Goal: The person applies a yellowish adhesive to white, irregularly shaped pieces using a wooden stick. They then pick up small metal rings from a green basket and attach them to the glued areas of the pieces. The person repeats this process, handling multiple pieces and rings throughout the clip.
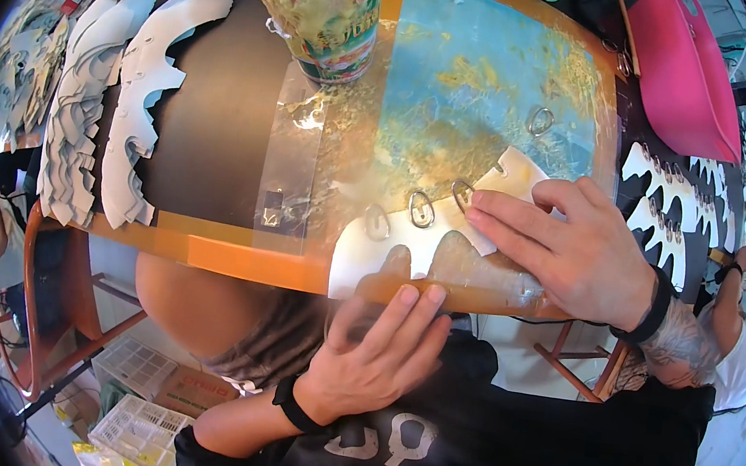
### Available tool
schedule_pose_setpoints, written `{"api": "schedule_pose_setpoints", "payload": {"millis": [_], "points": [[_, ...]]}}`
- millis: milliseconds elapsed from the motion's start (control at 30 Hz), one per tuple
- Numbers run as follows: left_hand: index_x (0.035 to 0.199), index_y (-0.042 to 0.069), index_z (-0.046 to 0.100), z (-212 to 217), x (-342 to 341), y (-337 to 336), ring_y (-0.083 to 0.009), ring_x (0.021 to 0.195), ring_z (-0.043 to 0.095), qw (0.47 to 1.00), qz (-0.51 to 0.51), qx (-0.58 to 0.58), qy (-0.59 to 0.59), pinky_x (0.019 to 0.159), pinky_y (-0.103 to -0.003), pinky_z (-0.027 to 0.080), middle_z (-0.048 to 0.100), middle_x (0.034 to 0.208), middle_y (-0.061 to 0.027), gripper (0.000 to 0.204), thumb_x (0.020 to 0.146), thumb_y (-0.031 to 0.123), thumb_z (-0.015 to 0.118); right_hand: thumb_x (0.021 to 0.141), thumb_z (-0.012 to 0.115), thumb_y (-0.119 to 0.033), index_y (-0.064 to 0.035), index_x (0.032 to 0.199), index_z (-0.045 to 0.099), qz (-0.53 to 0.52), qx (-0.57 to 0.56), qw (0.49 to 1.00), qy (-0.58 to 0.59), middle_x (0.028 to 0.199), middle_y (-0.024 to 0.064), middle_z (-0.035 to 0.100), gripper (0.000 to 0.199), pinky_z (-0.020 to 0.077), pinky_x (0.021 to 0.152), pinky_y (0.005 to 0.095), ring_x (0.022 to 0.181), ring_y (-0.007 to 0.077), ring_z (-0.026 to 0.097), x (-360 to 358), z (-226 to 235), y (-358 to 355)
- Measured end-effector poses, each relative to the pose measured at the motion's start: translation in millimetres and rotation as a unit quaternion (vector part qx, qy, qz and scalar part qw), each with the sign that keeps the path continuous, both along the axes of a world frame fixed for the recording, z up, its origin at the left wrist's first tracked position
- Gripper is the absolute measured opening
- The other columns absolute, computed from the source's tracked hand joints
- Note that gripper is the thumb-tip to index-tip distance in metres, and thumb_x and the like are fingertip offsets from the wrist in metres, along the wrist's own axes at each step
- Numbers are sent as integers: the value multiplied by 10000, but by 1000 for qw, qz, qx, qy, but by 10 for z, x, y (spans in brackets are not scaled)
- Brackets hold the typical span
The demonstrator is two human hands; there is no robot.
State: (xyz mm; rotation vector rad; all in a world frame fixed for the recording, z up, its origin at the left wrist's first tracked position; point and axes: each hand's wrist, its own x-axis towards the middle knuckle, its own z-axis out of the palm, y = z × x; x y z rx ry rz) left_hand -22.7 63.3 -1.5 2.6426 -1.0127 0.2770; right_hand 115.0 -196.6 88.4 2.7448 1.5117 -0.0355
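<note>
A white scalloped cut-out strip [367, 240] lies along the table's front edge, with several oval metal rings [421, 209] along its upper side. My right hand [567, 248] reaches over its right part, index and middle fingertips close together on one metal ring [462, 193]; the thumb is hidden. My left hand [383, 341] is at the front edge below the strip, its fingers stretched out and partly blurred, fingertips touching the edge and holding nothing. Farther back, a single loose metal ring [541, 119] rests on the glue-stained blue sheet [440, 64].
A crusted tub [320, 17] stands at the back. Stacked white cut-outs [142, 102] lie on the left; ringed pieces [657, 235] lie on the right beside a pink basket [686, 76]. White crates [139, 433] stand below. Other people are at both sides.
</note>
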Motion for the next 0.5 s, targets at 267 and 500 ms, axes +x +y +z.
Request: {"api": "schedule_pose_setpoints", "payload": {"millis": [267,500], "points": [[1377,125,595,-66,-8,-9,-338,1520,383,1000,18,3,14,1233,-659,121,544,1560,-146,617,901,496,721,877,604,-196,-136,1361,667,-14,3,1000,-8,1381,-64,634,492,443,825,325,1046,191,572,-19,-32,65],[1366,132,599,-105,14,16,-337,1495,420,1000,11,6,-17,1231,-658,139,561,1544,-139,582,896,445,734,860,633,-175,-119,1350,672,-9,-2,1000,-1,1359,-24,646,495,447,844,329,1100,192,584,-25,-24,71]]}}
